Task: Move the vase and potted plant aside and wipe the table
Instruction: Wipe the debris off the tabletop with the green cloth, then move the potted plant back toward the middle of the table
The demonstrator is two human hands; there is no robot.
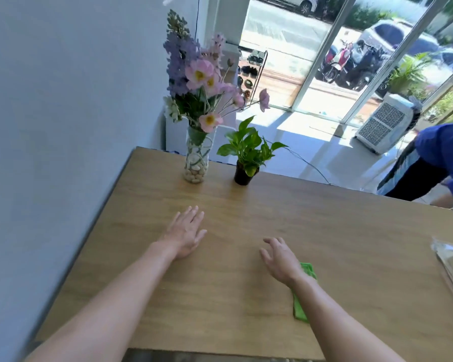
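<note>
Head view: green cloth [304, 293] lies partly hidden, apparently beneath right forearm [332, 314]

we've got a matt wood-grain table [272, 218], clear glass vase [196, 158] on it, pebbles inside, green fuzzy cloth [302, 307], black plastic-looking pot [243, 176] beside the vase

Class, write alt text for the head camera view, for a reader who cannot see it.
Two bare arms reach over a wooden table, left hand and right hand open and empty. A green cloth lies under the right forearm; a glass vase of flowers and a small potted plant stand at the far edge.
</note>
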